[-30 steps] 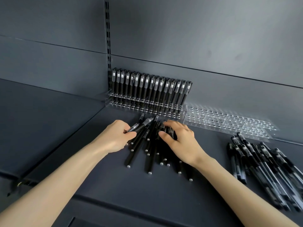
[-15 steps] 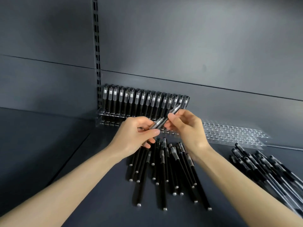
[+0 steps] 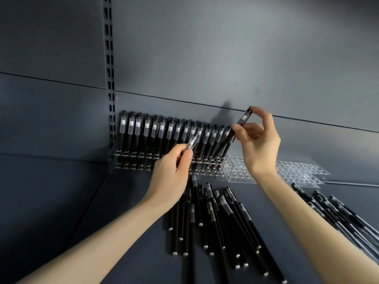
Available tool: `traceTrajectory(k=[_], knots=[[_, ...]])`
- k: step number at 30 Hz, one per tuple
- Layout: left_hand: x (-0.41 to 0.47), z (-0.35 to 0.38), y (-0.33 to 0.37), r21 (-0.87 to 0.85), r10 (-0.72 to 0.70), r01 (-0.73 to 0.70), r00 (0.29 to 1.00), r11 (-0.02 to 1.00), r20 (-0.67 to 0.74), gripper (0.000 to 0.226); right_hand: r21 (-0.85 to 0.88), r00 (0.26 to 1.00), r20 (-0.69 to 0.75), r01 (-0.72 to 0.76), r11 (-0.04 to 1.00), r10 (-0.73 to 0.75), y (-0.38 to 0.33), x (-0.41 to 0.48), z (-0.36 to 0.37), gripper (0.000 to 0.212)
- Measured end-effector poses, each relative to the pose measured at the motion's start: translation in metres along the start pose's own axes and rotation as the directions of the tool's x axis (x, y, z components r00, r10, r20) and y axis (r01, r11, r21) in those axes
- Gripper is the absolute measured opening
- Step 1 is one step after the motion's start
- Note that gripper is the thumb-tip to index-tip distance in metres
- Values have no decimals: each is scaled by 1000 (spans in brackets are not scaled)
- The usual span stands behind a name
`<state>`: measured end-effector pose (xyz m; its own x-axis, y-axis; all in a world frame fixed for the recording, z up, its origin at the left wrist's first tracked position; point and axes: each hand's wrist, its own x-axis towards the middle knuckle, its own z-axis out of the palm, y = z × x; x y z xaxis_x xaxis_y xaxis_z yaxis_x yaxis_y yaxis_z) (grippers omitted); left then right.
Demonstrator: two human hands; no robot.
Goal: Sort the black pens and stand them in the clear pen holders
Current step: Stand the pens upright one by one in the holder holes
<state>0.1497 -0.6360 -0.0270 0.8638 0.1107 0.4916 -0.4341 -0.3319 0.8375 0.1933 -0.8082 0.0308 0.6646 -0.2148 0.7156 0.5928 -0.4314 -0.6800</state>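
Observation:
My right hand (image 3: 258, 144) pinches a black pen (image 3: 243, 122) near its clear cap and holds it tilted over the right end of the back row of pens (image 3: 170, 134). That row stands in the clear pen holder (image 3: 131, 160) against the rear wall. My left hand (image 3: 174, 173) grips another black pen (image 3: 191, 141) in front of the row's middle. A pile of loose black pens (image 3: 217, 220) lies on the shelf below both hands. A second clear holder (image 3: 299, 171) with bare holes lies to the right.
Another heap of pens (image 3: 346, 220) with clear barrels lies at the right edge. A slotted metal upright (image 3: 109, 78) runs up the back wall left of the holder. The dark shelf surface (image 3: 61, 201) spreads to the left.
Both hands rose from the pile with a pen each and then parted. The right hand carried its pen up to the row's right end; the left stayed lower.

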Motion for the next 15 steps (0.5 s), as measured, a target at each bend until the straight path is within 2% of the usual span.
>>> traceTrajectory(k=[6,15], knots=[[-6,-1,-3,-30,26,-25,1000,999,10,19,-81,998,21,67,994,-65,13,4,11,39],[-5,0,-6,-37,19,-20,999,999,-38,18,-192,970,181,194,962,-159,30,0,9,31]])
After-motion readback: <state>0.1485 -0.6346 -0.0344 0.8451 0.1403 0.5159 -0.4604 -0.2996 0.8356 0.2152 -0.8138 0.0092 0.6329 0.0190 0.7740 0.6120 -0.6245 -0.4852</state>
